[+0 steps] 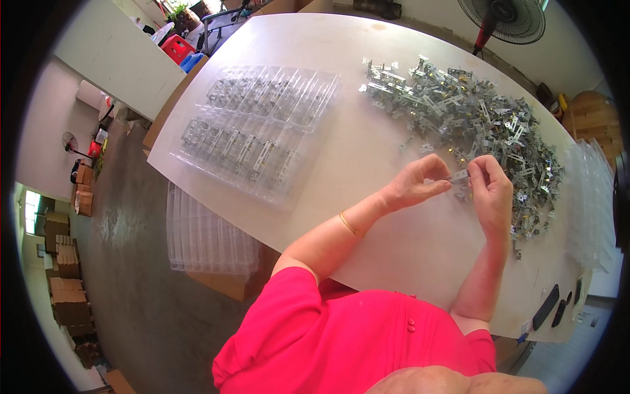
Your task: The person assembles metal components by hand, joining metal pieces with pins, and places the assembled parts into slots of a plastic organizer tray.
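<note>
A small flat silvery metal bracket (459, 175) spans the gap between my two hands, above the table's near right part. My right hand (493, 194) pinches its right end between thumb and fingers. At its left end, the thumb and curled fingers of my left hand (418, 183) close on the edge. Just beyond my hands spreads a large loose pile of similar metal parts (472, 108), some with brass-coloured bits. To the left lies a clear plastic tray (298, 131) with two rows of compartments, many filled with these parts.
The pale table (354, 217) carries everything. Stacked clear trays (590, 203) stand at its right edge, with a dark phone (546, 307) nearby. More clear trays (207, 233) rest on a carton below the left edge. A fan (504, 16) stands behind.
</note>
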Demonstrator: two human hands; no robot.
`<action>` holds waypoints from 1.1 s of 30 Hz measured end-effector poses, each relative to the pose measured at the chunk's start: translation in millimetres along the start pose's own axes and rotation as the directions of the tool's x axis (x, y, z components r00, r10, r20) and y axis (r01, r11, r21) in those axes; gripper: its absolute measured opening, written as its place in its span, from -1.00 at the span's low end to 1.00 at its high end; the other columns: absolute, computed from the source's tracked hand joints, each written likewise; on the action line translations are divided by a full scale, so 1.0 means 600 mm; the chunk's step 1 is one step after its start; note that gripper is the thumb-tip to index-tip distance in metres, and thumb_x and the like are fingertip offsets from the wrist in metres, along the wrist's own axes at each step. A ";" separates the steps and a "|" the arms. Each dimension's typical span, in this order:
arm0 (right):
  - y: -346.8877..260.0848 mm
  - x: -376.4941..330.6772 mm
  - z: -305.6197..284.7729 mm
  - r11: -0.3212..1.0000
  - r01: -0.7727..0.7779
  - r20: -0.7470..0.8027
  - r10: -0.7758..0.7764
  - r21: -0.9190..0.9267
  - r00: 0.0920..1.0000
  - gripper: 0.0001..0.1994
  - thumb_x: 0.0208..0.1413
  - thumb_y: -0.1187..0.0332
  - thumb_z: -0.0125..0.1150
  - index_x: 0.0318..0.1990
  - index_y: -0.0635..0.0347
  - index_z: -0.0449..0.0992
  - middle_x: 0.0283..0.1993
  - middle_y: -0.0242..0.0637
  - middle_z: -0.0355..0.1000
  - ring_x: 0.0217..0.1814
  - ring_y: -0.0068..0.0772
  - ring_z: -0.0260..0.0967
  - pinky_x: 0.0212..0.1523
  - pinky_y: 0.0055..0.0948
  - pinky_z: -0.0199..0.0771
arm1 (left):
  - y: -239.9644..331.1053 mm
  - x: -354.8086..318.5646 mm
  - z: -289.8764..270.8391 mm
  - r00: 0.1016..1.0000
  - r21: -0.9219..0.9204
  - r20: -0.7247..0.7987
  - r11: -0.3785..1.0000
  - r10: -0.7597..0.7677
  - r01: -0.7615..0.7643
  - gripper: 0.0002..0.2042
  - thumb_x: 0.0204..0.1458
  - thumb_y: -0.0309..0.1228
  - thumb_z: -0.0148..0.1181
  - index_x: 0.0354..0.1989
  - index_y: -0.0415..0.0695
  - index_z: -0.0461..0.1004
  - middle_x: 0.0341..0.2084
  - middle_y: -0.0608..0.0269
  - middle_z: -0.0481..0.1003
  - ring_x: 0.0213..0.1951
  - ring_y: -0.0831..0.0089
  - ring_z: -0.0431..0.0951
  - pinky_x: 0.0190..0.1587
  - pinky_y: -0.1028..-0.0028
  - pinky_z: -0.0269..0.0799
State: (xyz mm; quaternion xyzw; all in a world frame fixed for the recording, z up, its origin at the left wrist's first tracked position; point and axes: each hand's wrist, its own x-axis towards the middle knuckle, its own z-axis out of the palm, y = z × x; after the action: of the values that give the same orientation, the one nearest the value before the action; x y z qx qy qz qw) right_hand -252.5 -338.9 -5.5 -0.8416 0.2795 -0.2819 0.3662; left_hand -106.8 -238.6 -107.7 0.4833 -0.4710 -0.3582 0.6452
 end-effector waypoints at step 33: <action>0.046 -0.128 0.176 0.898 0.290 0.339 -0.400 0.332 0.852 -0.93 0.09 0.55 0.25 -0.30 0.23 0.49 -0.31 -0.15 0.45 -0.36 -0.10 0.44 -0.34 -0.30 0.44 | 0.244 -0.058 -0.410 0.722 0.694 -0.689 0.348 0.068 0.630 -0.73 -0.17 -0.23 0.36 -0.45 -0.22 0.66 -0.54 0.06 0.63 -0.42 0.34 0.64 -0.26 0.38 0.53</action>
State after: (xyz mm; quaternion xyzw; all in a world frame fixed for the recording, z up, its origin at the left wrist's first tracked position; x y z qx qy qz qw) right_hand -240.7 -254.5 -107.7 -0.8599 0.0011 -0.2015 0.4690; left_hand 118.3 -96.0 1.8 0.9164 -0.2503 0.0199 0.3116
